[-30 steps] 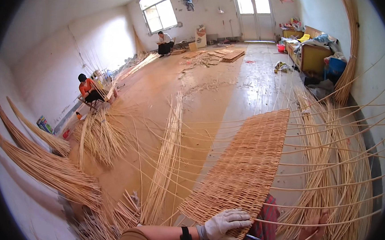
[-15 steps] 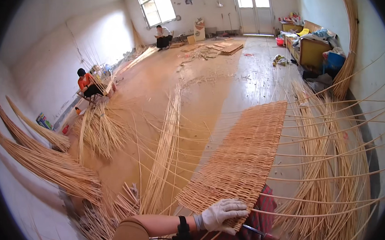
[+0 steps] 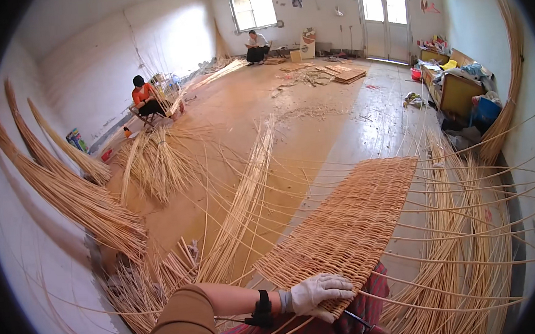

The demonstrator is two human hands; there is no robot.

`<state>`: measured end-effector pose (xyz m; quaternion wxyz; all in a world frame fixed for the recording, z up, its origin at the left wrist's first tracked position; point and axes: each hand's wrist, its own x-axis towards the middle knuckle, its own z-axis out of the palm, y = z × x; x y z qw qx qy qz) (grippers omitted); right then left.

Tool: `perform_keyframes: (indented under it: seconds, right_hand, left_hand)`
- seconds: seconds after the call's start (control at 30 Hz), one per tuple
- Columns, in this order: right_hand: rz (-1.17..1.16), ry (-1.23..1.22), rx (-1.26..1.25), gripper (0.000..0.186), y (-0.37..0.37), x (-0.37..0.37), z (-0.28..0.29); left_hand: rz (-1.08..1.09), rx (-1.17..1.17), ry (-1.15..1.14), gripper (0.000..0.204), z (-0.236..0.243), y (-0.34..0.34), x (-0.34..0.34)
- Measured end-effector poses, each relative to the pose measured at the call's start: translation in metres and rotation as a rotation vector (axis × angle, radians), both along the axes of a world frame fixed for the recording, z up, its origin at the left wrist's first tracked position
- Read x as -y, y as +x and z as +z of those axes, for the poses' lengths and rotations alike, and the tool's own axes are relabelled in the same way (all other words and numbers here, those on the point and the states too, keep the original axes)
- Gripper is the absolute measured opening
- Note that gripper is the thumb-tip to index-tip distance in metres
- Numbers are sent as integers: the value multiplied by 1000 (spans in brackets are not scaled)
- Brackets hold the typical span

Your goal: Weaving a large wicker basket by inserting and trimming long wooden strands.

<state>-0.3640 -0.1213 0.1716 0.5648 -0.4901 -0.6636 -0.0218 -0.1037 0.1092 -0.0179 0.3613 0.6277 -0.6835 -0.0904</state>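
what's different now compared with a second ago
The right hand, at lower right a second ago, has gone out of the picture; what it held then, if anything, is unclear. The camera has turned a little left, shifting the background rightward. The gloved left hand still holds the near end of the mat; the floor bundles lie as before.

A window is noted at twelve o'clock; a person in orange sits at ten; a red bucket stands at two.
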Motion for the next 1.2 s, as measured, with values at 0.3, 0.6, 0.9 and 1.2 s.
perform_keyframes:
  seconds: [0.3, 0.6, 0.9, 1.2]
  right_hand:
    - [-108, 3, -34, 33, 11, 0, -2]
    - [-183, 29, -141, 34, 31, -20, -5]
    - [-111, -21, -164, 34, 42, -18, -9]
    - [-109, -9, -186, 34, 49, -23, -18]
  left_hand:
    - [-12, -20, -48, 87, -5, 5, 0]
    - [-2, -17, -35, 86, -6, 2, -3]
    - [-1, -31, -40, 86, -4, 3, -2]
    - [2, -40, -24, 85, -5, 4, -3]
